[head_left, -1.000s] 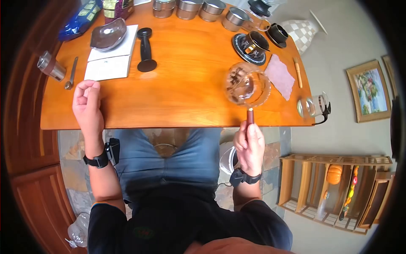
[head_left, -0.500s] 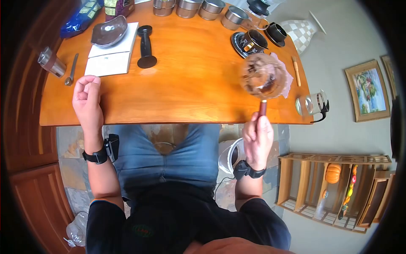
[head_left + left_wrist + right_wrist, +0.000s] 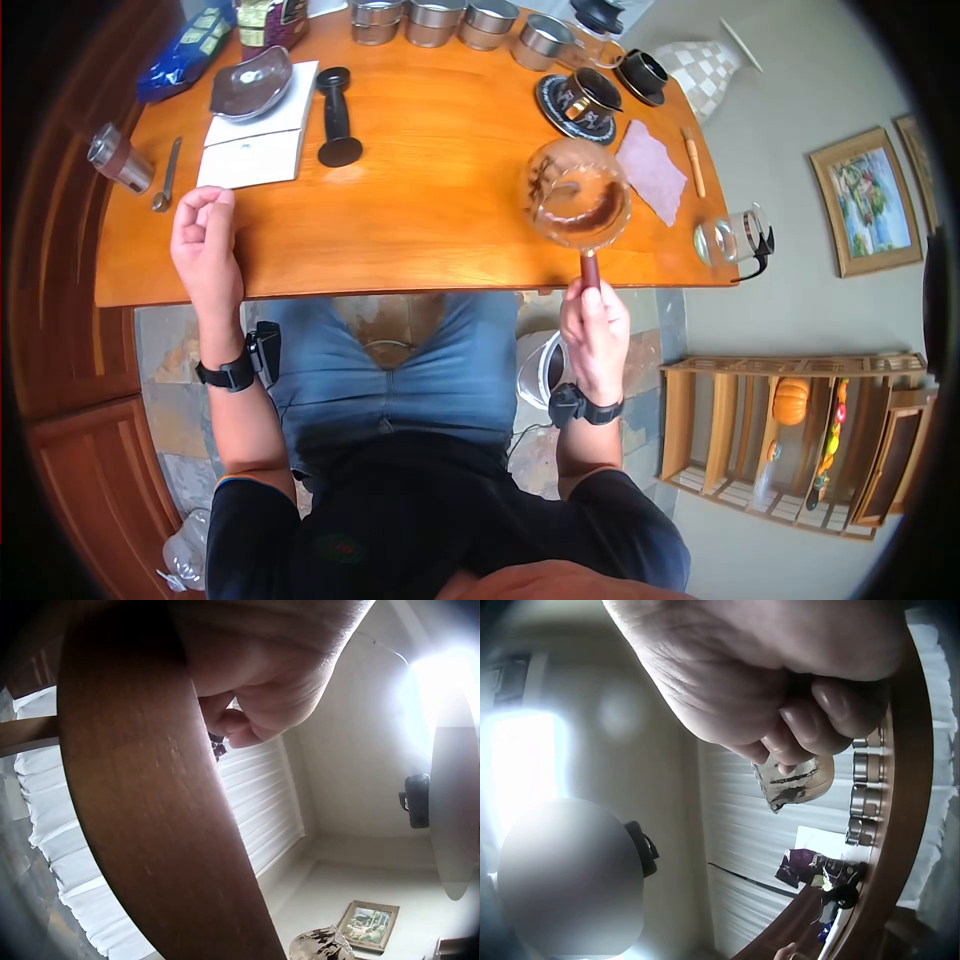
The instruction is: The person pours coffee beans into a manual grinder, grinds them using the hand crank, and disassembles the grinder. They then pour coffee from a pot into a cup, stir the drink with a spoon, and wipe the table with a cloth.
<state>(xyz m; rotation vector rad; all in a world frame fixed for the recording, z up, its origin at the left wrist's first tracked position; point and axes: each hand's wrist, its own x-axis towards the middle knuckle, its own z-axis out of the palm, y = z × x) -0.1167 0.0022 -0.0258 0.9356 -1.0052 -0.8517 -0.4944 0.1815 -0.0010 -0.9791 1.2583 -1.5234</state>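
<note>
My right hand (image 3: 597,335) grips the dark red handle (image 3: 590,268) of a round clear glass vessel (image 3: 577,195), its fingers curled round it. The vessel is held out over the table near the front right, with dark streaks and brownish contents inside. In the right wrist view the curled fingers of the right hand (image 3: 780,690) stand in front of the glass vessel (image 3: 806,784). My left hand (image 3: 207,245) rests at the table's front left edge, loosely curled and holding nothing. The left wrist view shows that hand (image 3: 262,667) above the wooden edge (image 3: 150,787).
A pink cloth (image 3: 652,172), a black cup (image 3: 590,95) on its saucer and a glass jug (image 3: 728,240) surround the vessel's right side. Left lie a black tamper-like tool (image 3: 338,115), a dark dish (image 3: 251,84), a spoon (image 3: 168,175) and a grinder (image 3: 120,158). Metal-rimmed cups (image 3: 433,22) line the back.
My right hand has swung the glass vessel to the right and then back to the left, and the contents have shifted inside. The left hand has stayed in place.
</note>
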